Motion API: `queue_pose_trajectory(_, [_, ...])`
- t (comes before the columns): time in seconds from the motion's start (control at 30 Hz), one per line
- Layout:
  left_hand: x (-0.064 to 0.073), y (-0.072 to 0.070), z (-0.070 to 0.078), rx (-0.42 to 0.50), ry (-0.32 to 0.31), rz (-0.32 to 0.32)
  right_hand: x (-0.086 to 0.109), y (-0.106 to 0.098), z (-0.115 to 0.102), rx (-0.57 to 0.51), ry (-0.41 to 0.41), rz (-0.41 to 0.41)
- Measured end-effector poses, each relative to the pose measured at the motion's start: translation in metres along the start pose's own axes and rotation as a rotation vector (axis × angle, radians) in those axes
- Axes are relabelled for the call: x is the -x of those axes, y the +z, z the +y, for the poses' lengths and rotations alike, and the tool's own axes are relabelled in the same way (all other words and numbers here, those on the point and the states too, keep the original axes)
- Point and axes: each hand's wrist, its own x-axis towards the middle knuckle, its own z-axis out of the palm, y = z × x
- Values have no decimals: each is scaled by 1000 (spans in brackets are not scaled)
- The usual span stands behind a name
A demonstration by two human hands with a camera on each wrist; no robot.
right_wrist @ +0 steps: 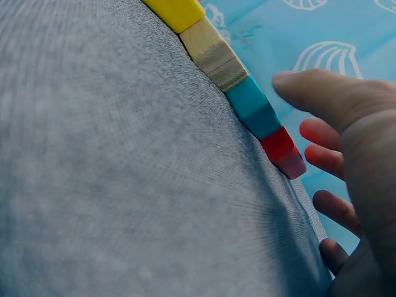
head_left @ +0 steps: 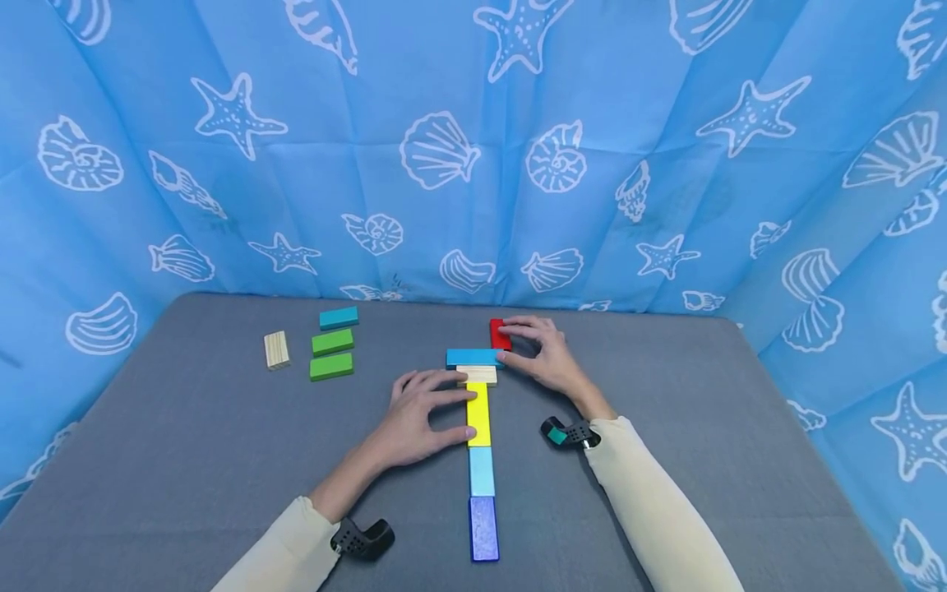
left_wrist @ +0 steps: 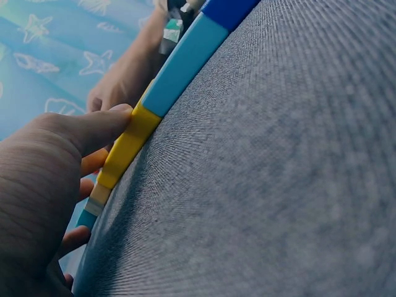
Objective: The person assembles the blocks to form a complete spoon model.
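Grainy wooden block (right_wrist: 213, 57), woven cloth (right_wrist: 124, 179)

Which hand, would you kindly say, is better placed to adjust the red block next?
Probably the right hand: it is close beside the red block, while the left hand touches the yellow block, farther from it.

Four blocks (head_left: 333, 341) left of the block line (head_left: 478, 415)

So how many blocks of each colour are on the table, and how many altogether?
Blue blocks, light to dark: 4
Green blocks: 2
Plain wood blocks: 2
Yellow block: 1
Red block: 1
Total: 10
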Motion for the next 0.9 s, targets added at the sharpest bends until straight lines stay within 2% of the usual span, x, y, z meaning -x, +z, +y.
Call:
queue_pose_trajectory(0.23, [1,-2,2,4,13,10,0,0,0,34,-21,-6])
queue_pose_trajectory(0.9, [-1,-1,1,-1,7,-2,0,-1,2,30,11,-23])
